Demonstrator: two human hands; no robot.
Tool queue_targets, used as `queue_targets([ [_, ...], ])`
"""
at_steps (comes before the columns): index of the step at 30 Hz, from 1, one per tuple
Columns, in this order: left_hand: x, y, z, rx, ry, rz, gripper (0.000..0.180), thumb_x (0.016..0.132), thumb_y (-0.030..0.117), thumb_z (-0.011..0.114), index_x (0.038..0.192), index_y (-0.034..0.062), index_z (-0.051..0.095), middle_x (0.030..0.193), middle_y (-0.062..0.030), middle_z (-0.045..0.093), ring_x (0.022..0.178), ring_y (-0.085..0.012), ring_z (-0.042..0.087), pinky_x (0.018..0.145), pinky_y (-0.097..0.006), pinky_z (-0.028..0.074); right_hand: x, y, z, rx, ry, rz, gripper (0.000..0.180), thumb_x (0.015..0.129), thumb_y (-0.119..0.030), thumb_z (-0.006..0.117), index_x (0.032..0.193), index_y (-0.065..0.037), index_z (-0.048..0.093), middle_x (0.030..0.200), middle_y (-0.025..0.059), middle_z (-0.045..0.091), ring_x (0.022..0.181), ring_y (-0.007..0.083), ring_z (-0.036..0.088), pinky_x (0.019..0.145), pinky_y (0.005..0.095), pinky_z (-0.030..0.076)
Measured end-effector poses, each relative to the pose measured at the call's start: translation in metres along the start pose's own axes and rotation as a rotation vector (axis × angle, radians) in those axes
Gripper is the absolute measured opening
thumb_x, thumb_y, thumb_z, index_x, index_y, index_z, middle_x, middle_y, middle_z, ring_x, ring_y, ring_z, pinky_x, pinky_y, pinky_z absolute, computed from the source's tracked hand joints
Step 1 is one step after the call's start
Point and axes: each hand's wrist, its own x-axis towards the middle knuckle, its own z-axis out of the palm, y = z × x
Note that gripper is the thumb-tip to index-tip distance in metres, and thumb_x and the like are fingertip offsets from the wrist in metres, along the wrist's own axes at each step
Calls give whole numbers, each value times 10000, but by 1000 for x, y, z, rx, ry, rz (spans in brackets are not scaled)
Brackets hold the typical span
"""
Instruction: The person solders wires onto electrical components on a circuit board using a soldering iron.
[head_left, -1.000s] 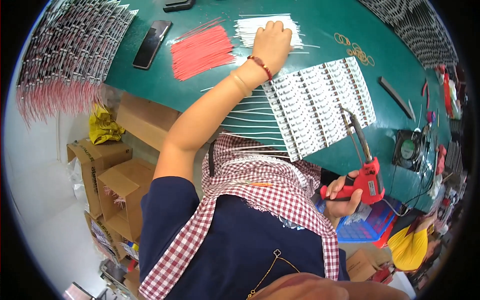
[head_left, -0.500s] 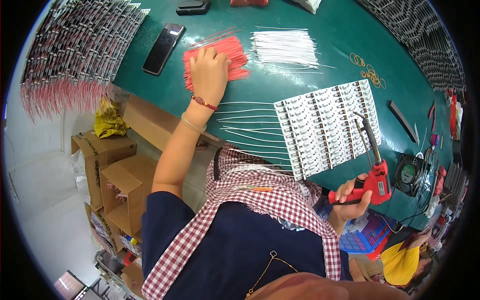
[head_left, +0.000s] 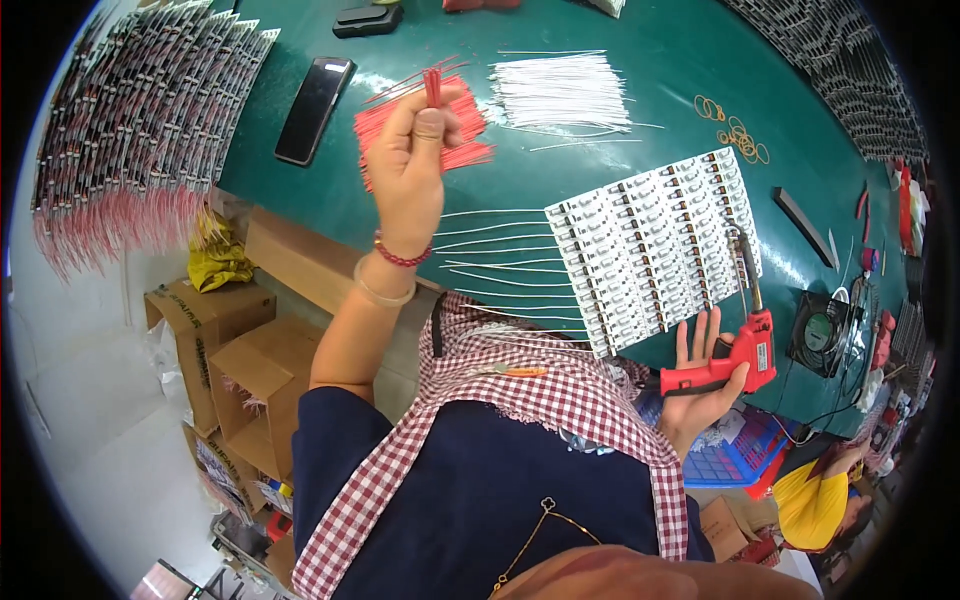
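My left hand [head_left: 405,195] is raised over the pile of red wires [head_left: 374,130], its fingers closed round a small bundle of red wires [head_left: 432,88] that points up. My right hand [head_left: 708,404] holds a red soldering gun [head_left: 748,360] by its handle, with some fingers stretched out beside it. The gun's metal tip lies over the right part of a white circuit board panel [head_left: 650,255], which carries rows of small components. Several white wires [head_left: 505,267] run out from the panel's left edge. To the right of the red pile lies a stack of white wires [head_left: 560,92].
A phone [head_left: 314,110] lies left of the red pile. Rubber bands [head_left: 738,138] and a dark bar [head_left: 804,226] are at the right, near a fan [head_left: 818,335]. Wired boards [head_left: 140,110] are stacked far left, more boards [head_left: 840,70] far right. Cardboard boxes [head_left: 262,375] stand below the table.
My left hand has lifted and turned, now showing a bundle of red wires in its fingers. Some right-hand fingers have stretched out, and the soldering gun has tilted more upright.
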Motion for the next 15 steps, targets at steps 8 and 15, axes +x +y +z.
queue_targets([
  [8,-17,-41,18,-210,33,-91,257,987,158,509,1136,-30,602,1024,-57,630,763,-79,560,705,-221,497,5,-1,-1,94,-6,-6,470,933,-479,477,1145,-60,488,1436,280,351,1376,386,297,1120,563,228],
  [15,-21,-9,12,-176,-58,-190,198,934,69,575,1080,-40,652,899,-34,639,781,-77,596,672,-203,478,11,-2,-4,33,-2,0,463,948,-451,461,1151,-37,498,1454,275,327,1384,384,283,1127,558,215],
])
